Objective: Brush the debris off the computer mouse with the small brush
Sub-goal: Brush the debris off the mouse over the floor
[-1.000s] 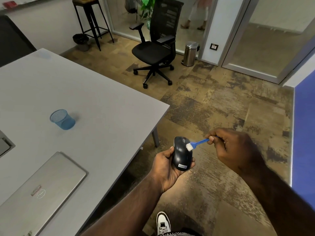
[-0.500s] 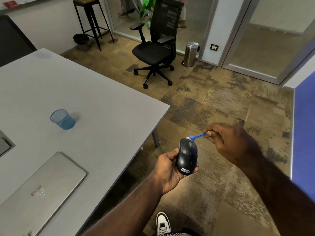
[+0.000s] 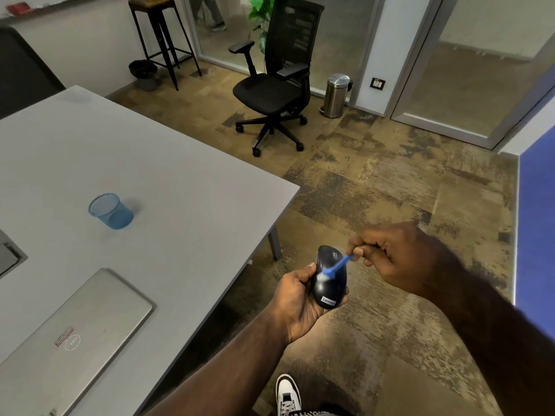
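The computer mouse (image 3: 329, 277) is held in the air over the carpeted floor (image 3: 390, 187), just off the near corner of the grey desk (image 3: 180, 181). It is cradled in the left hand (image 3: 300, 304), which is turned palm up, with the thumb pressed along the mouse's left side and a fingertip seen curling round its right lower edge; the hand is thus closed round the mouse. The left forearm is extended forward and up from the bottom of the view. The mouse is tipped with its top face toward the camera, the label end nearest.

The small brush (image 3: 335, 267) is pinched by its blue handle between the thumb and curled fingers of the right hand (image 3: 390, 259), which is closed on it and blurred. The right hand is positioned just right of and slightly above the mouse, knuckles up, with the forearm reaching in from the right edge. The pale bristles are laid against the middle of the mouse's top face, the handle slanting up to the right.

On the desk, a blue mesh cup (image 3: 110, 211) and a closed silver laptop (image 3: 75, 340) are seen, well apart from the hands.
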`<control>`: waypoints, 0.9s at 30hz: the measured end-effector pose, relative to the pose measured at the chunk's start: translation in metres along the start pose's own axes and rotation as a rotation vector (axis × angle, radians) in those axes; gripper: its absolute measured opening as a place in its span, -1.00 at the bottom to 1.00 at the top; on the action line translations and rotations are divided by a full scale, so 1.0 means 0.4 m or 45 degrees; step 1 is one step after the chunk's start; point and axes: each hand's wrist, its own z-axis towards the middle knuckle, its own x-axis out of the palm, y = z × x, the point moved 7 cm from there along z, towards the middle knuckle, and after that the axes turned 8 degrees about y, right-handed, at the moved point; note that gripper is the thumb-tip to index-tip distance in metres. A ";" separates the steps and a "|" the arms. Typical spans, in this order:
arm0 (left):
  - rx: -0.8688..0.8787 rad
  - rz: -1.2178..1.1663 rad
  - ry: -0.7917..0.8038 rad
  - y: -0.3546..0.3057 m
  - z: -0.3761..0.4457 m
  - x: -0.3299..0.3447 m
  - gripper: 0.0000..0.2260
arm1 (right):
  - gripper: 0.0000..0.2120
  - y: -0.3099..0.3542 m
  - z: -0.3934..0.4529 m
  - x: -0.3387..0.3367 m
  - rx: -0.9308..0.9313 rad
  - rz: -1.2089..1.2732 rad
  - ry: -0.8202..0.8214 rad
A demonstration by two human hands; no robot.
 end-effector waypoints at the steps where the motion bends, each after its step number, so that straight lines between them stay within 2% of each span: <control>1: 0.005 -0.017 0.003 0.000 0.000 -0.001 -0.62 | -0.85 0.000 -0.002 0.009 0.000 0.029 0.072; 3: 0.015 -0.035 0.003 -0.006 0.003 -0.002 -0.60 | -0.84 -0.002 -0.005 0.031 0.013 0.057 0.170; 4: 0.019 -0.033 -0.002 -0.012 0.006 -0.004 -0.60 | -0.84 -0.005 -0.008 0.032 0.025 0.052 0.151; 9: 0.013 -0.061 -0.023 -0.022 0.010 -0.008 -0.64 | -0.80 -0.024 -0.030 -0.036 0.040 0.017 -0.288; 11: 0.019 -0.061 -0.016 -0.022 0.013 -0.007 -0.63 | -0.79 -0.012 -0.034 -0.030 0.004 0.057 -0.253; 14: 0.033 -0.047 -0.005 -0.017 0.017 -0.002 -0.60 | -0.84 0.015 -0.034 0.021 -0.071 0.078 -0.028; 15: 0.034 -0.041 0.001 -0.015 0.016 0.000 -0.59 | -0.85 0.018 -0.035 0.027 -0.077 0.075 -0.011; 20: 0.032 -0.052 -0.011 -0.023 0.014 -0.005 -0.61 | -0.83 -0.003 -0.042 -0.026 0.039 0.002 -0.298; 24: 0.025 -0.067 -0.011 -0.020 0.010 -0.009 -0.60 | -0.84 -0.006 -0.045 -0.018 0.024 0.019 -0.238; 27: 0.012 -0.095 0.013 -0.012 0.003 -0.005 -0.61 | -0.83 -0.036 -0.047 -0.035 0.128 -0.018 -0.390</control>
